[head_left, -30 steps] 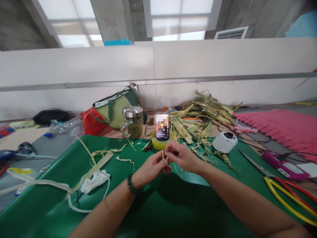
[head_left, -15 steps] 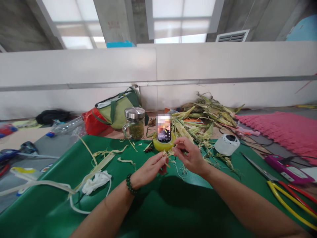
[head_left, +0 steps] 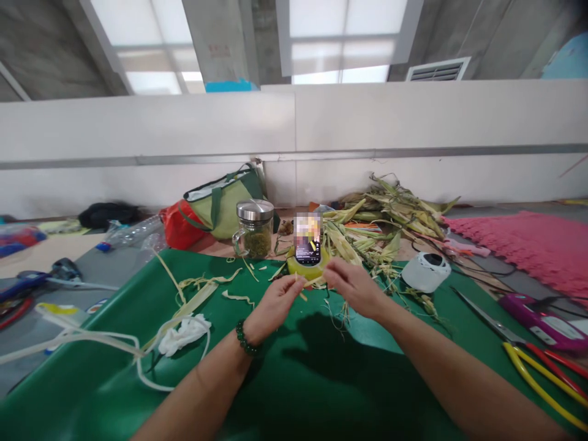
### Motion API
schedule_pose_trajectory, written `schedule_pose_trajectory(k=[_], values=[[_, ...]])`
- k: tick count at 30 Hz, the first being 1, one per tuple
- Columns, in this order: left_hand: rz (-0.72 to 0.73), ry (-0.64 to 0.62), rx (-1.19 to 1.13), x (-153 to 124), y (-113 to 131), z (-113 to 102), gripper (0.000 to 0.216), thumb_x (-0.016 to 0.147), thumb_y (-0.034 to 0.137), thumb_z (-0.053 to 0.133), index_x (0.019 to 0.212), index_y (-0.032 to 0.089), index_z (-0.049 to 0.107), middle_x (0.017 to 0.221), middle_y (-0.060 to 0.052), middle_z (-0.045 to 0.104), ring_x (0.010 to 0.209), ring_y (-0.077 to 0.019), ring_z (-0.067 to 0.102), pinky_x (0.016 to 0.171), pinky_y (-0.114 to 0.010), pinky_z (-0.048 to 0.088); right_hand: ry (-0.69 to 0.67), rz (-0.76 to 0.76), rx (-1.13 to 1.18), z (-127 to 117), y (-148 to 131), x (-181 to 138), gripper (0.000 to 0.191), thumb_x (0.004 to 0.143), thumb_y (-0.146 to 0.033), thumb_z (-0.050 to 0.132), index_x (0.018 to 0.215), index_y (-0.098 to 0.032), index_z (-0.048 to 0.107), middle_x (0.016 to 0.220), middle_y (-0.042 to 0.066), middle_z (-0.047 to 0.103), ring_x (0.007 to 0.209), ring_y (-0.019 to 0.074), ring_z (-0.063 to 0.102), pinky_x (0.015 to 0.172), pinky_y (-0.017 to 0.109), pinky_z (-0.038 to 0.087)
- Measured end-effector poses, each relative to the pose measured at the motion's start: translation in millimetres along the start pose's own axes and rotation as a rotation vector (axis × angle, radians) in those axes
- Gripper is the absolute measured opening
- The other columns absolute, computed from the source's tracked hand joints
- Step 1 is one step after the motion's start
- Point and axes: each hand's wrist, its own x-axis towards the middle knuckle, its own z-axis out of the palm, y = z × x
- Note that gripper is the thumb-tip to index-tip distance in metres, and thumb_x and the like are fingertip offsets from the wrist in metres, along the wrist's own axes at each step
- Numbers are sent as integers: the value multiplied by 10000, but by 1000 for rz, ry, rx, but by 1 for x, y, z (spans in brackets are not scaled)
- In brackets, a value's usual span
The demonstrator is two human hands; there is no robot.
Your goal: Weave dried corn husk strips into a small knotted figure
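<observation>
A pale yellow strip of corn husk [head_left: 315,283] runs between my two hands over the green mat [head_left: 321,380]. My left hand [head_left: 275,306], below a dark green bead bracelet [head_left: 245,338], pinches one end, and a short piece sticks out under the fingertips. At the other end, the fingers of my right hand [head_left: 356,289] are closed on the same strip. Just behind the hands a phone [head_left: 307,252] leans upright in a yellow tape roll [head_left: 298,269]; part of its screen is blurred. Loose husk threads [head_left: 340,315] lie below my right hand.
A heap of corn husks [head_left: 399,205] lies behind on the right. Nearby are a white roll [head_left: 426,272], large scissors [head_left: 509,337] and a purple tool [head_left: 544,321]. Left of the phone stand a lidded glass jar [head_left: 256,236] and a green bag [head_left: 229,205]. White cord [head_left: 133,349] crosses the mat's left side.
My left fingers have closed further around the husk strip, and it now shows stretched between both hands. My right hand has turned slightly downward. The whole view has shifted a little.
</observation>
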Motion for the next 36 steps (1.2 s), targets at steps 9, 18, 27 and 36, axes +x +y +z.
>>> schedule_pose_trajectory(k=[9, 18, 27, 36], values=[[23, 26, 37, -1, 2, 7, 452, 846, 540, 427, 771, 166, 668, 892, -82, 643, 901, -224, 551, 886, -360, 413, -184, 97, 225, 20, -2, -6, 276, 788, -393, 589, 649, -155, 604, 542, 3, 569, 490, 121, 506, 471, 223, 377], [9, -171, 125, -4, 6, 8, 359, 859, 451, 436, 641, 175, 509, 624, 1, 534, 612, -139, 478, 598, -255, 375, -306, 33, 110, 3, -5, -2, 266, 816, -344, 565, 637, -147, 571, 575, -12, 539, 523, 97, 459, 476, 207, 323], [100, -217, 414, -4, 4, -6, 399, 912, 403, 320, 580, 197, 404, 543, 34, 417, 535, -122, 406, 540, -251, 314, -390, -211, -81, -8, 1, -2, 299, 890, -341, 444, 635, -186, 433, 560, -22, 473, 513, 97, 410, 493, 216, 287], [117, -330, 370, -5, 6, -6, 410, 935, 427, 285, 673, 186, 489, 650, 10, 492, 619, -134, 454, 605, -249, 366, -551, 49, 303, 5, 4, -1, 385, 813, -516, 531, 661, -162, 530, 559, -20, 519, 489, 97, 475, 449, 199, 351]])
